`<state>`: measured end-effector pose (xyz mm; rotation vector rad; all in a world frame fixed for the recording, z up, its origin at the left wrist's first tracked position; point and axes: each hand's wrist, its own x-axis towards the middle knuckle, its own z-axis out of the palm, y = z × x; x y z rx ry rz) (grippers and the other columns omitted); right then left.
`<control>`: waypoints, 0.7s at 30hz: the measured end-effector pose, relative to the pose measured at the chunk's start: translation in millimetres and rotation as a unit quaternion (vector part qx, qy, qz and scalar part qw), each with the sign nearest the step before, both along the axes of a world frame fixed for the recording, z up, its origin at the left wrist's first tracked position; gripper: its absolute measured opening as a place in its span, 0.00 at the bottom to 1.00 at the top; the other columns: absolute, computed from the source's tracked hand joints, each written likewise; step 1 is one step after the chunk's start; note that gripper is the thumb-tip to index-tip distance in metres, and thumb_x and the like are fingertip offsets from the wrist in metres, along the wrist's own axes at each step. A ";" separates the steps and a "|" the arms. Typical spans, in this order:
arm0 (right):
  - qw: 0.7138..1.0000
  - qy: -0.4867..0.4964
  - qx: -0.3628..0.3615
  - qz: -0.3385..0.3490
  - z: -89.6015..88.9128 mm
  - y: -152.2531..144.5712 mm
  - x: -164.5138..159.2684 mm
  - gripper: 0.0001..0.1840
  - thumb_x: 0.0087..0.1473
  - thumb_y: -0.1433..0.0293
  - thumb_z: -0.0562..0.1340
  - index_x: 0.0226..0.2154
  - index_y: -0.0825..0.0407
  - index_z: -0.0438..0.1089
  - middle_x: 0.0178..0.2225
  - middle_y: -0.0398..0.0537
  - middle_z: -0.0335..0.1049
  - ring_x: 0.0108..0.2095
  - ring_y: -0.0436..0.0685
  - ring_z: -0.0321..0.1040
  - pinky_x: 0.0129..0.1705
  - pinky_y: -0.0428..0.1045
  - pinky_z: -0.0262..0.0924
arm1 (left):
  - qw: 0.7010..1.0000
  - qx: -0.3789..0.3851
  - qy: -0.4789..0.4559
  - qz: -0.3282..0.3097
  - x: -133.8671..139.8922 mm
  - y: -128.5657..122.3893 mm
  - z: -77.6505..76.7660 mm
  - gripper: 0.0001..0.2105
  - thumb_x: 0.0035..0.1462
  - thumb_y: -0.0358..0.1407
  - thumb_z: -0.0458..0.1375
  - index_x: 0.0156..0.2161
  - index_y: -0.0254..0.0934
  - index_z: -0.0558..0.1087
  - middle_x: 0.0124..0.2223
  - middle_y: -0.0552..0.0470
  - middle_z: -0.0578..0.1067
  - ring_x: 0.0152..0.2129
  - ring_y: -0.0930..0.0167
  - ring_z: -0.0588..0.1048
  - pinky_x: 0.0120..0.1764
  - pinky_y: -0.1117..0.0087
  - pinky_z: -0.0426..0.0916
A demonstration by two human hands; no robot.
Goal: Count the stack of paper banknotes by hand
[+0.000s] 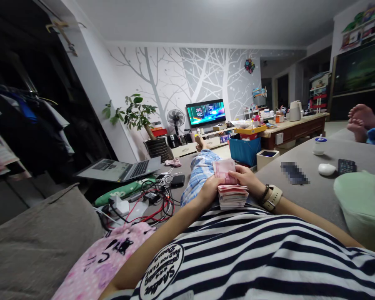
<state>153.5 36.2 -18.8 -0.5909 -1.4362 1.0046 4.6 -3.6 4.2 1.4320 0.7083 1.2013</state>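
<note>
Between my two hands is a small bundle of pink banknotes (222,170), held upright above my lap. My left hand (211,187) grips its lower left side, the fingers mostly hidden behind the notes. My right hand (245,177) is closed on the right edge, with the thumb across the front. Just below, a thick stack of banknotes (233,197) rests on my striped shirt at the belly. A pale watch (273,197) and a dark bracelet are on my right wrist.
On the left sit an open laptop (134,170) and tangled cables (162,204). To the right on the sofa (287,156) are a blurred dark phone-like shape, a white mouse (326,169), a remote (346,166) and a small cup (319,146). Another person's feet (361,121) show at far right.
</note>
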 end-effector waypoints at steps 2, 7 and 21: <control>1.000 0.005 0.001 0.002 -0.4 1.4 -0.3 0.16 0.38 0.60 0.68 0.28 0.55 0.73 0.24 0.44 0.73 0.27 0.53 0.67 0.30 0.48 0.62 | 0.999 0.027 0.013 0.027 0.1 -0.6 1.4 0.10 0.43 0.28 0.57 0.34 0.37 0.75 0.37 0.48 0.77 0.35 0.65 0.74 0.43 0.67 0.65; 1.000 0.000 -0.019 0.017 -0.7 1.1 0.2 0.16 0.37 0.59 0.68 0.26 0.55 0.72 0.22 0.43 0.71 0.25 0.52 0.65 0.27 0.46 0.60 | 0.996 -0.035 0.080 0.018 -13.2 -5.8 11.0 0.15 0.45 0.33 0.58 0.41 0.36 0.74 0.37 0.46 0.77 0.27 0.66 0.73 0.33 0.67 0.66; 0.995 0.050 -0.077 0.050 6.9 -7.3 0.3 0.17 0.34 0.60 0.68 0.24 0.55 0.68 0.17 0.38 0.62 0.19 0.47 0.56 0.22 0.45 0.54 | 0.989 -0.104 0.007 -0.106 -24.7 12.7 -2.3 0.16 0.48 0.40 0.58 0.43 0.35 0.74 0.35 0.43 0.78 0.29 0.65 0.76 0.34 0.65 0.69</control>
